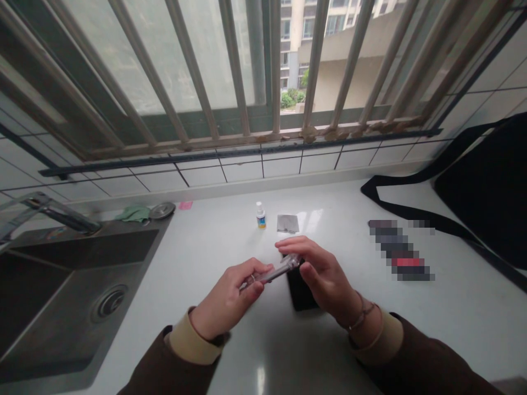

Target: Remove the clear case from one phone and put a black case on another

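The left hand (226,299) is closed around a narrow transparent plastic tube (278,270), and the right hand (323,271) grips its other end, just above a black rectangular phone (300,288). A small white bottle (260,215) stands behind this phone.

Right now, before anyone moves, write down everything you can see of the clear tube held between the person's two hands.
The clear tube is slim and straight, and looks like transparent plastic or glass with a greyish sheen. Any contents or markings are too small to make out. It lies tilted across the gap between the hands, its end nearer the right hand higher. The left hand holds one end in its fingers, and the right hand covers the other. It sits above a dark flat object, though contact cannot be told.
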Tool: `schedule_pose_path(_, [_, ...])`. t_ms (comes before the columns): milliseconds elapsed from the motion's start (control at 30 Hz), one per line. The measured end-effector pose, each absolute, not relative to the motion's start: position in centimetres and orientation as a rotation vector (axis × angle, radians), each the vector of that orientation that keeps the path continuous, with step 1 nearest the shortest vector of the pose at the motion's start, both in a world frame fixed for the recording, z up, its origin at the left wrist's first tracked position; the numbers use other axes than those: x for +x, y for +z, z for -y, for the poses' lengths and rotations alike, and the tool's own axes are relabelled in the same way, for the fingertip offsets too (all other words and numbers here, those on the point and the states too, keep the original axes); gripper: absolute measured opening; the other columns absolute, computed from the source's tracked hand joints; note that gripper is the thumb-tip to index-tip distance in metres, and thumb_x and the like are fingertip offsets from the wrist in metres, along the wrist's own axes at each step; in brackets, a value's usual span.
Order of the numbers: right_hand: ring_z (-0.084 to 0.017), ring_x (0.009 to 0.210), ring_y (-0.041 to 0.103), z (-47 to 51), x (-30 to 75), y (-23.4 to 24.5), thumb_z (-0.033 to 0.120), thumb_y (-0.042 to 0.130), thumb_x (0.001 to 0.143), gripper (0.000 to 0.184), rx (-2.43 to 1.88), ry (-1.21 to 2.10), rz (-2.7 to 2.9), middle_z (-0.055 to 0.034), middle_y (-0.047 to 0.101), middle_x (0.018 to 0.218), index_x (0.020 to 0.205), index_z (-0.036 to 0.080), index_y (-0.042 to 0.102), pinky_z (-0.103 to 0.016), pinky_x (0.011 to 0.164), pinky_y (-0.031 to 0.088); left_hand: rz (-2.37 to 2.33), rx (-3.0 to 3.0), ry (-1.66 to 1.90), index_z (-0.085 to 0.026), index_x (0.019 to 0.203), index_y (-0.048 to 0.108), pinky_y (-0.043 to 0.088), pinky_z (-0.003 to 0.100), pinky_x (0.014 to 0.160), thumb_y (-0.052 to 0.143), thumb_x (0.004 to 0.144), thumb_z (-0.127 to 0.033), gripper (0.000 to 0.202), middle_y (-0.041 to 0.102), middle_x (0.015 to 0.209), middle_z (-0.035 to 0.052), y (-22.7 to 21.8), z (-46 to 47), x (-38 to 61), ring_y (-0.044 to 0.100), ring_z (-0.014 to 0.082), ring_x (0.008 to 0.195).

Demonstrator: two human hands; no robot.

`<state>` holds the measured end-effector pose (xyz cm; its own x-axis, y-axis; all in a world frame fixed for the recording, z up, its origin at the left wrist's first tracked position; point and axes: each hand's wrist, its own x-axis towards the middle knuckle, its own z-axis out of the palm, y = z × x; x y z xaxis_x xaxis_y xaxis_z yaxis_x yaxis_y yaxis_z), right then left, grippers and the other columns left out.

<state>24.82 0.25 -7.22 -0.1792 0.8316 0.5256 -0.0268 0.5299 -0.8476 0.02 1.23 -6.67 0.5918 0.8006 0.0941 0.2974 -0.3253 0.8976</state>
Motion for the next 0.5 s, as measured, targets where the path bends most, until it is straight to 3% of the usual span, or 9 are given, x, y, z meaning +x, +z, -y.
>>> schedule_pose_path(167, [-0.027, 0.112, 0.07, -0.32, 25.39, -6.36, 0.05, 0.055, 0.112, 0.033, -0.626, 0.709, 1.738, -0.0071, 0.079, 0.099, 0.111, 0.026, 0.078, -0.049, 0.1, 0.055, -0.883, 1.93, 0.638, -0.02, 0.114, 0.072, 0.045, 0.036, 0.078, 0.048, 0.102, -0.077, 0.063, 0.07, 0.097, 0.0058, -6.63, -1.21, 0.09, 0.062, 0.0226, 0.086])
schedule_pose_path(500, [-0.025, 0.094, 0.063, 0.1, 25.25, -6.72, 0.053, 0.052, 0.112, 0.037, -0.639, 0.769, 1.688, -0.0059, 0.069, 0.091, 0.103, 0.025, 0.074, -0.045, 0.088, 0.051, -0.829, 1.968, 0.605, -0.019, 0.108, 0.07, 0.045, 0.035, 0.076, 0.04, 0.104, -0.078, 0.066, 0.065, 0.094, 0.006, -6.76, -0.77, 0.85, 0.059, 0.0218, 0.084])
